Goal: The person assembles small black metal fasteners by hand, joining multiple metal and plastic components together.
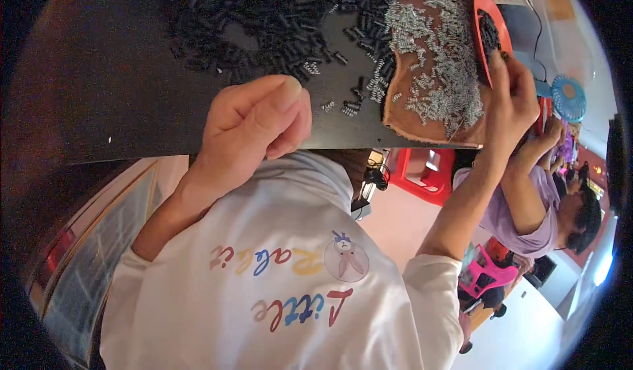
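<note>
My left hand (254, 116) is curled into a fist above the near edge of the dark table, thumb laid over the fingers. Whatever it may hold is hidden. On the right, my right hand (513, 96) reaches to an orange-red dish (483, 7), fingers and thumb pinched at its near end. Small dark parts (489, 32) lie in that dish. What sits between those fingertips is too small to make out. Left of the dish, many small silver springs (455, 86) cover a brown board (405, 113). Black cylindrical pieces (283, 37) are heaped across the table beyond my left hand.
A few loose springs (349, 109) lie near the front edge of the dark table (132, 106). A blue fan (568, 97) stands beyond my right hand. Another person in a lilac shirt (527, 202) sits at the right, near a red stool (425, 179).
</note>
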`<act>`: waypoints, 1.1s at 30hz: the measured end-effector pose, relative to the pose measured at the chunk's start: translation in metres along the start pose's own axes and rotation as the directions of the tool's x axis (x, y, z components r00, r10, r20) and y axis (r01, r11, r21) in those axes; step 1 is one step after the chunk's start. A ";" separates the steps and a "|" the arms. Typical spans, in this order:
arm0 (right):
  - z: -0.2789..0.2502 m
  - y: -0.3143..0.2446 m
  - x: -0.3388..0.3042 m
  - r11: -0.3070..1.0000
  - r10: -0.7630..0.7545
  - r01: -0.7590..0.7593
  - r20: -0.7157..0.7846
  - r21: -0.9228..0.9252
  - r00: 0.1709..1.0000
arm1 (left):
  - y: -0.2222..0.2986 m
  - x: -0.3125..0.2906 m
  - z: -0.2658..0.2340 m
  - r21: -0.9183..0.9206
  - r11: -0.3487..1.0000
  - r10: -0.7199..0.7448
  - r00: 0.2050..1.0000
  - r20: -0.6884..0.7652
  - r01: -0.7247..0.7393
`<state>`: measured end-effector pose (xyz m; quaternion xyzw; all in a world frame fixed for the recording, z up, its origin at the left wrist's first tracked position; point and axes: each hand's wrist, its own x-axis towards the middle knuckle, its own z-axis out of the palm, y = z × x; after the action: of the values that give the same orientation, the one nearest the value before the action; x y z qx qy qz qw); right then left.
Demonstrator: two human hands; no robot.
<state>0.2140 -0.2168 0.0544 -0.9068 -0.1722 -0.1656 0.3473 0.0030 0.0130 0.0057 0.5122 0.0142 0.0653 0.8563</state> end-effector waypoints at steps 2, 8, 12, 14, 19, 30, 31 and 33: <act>-0.002 0.029 0.023 0.999 -0.048 0.048 -0.010 0.017 0.999 | -0.002 -0.001 -0.001 0.036 0.999 0.022 0.999 0.024 -0.023; 0.002 0.029 0.027 0.996 0.075 -0.069 0.105 -0.059 0.992 | -0.002 -0.004 0.000 0.048 0.999 0.006 1.000 0.008 -0.006; 0.017 -0.017 -0.005 0.965 -0.241 0.199 0.274 0.173 0.931 | -0.002 -0.006 -0.003 0.102 0.995 -0.003 0.999 0.040 -0.001; 0.029 -0.032 -0.012 0.902 -0.425 0.344 0.393 0.262 0.816 | 0.000 -0.006 0.001 0.139 0.990 0.003 1.000 0.013 -0.005; 0.047 -0.057 -0.016 0.814 -0.580 0.484 0.486 0.321 0.653 | 0.004 -0.004 -0.001 0.181 0.983 0.010 0.998 0.069 -0.023; 0.065 -0.081 -0.009 0.771 -0.616 0.567 0.563 0.288 0.551 | 0.008 -0.003 0.004 0.299 0.954 -0.030 0.998 0.048 0.014; 0.062 -0.078 -0.010 0.771 -0.616 0.568 0.564 0.288 0.551 | 0.006 -0.003 0.005 0.292 0.956 0.002 0.999 0.043 -0.014; 0.054 -0.066 -0.008 0.795 -0.591 0.542 0.546 0.272 0.594 | 0.006 -0.004 0.004 0.285 0.958 0.034 0.999 0.037 -0.044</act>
<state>0.1882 -0.1356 0.0508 -0.7936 -0.5590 0.0388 0.2370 -0.0014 0.0118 0.0131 0.6317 -0.0003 0.0713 0.7720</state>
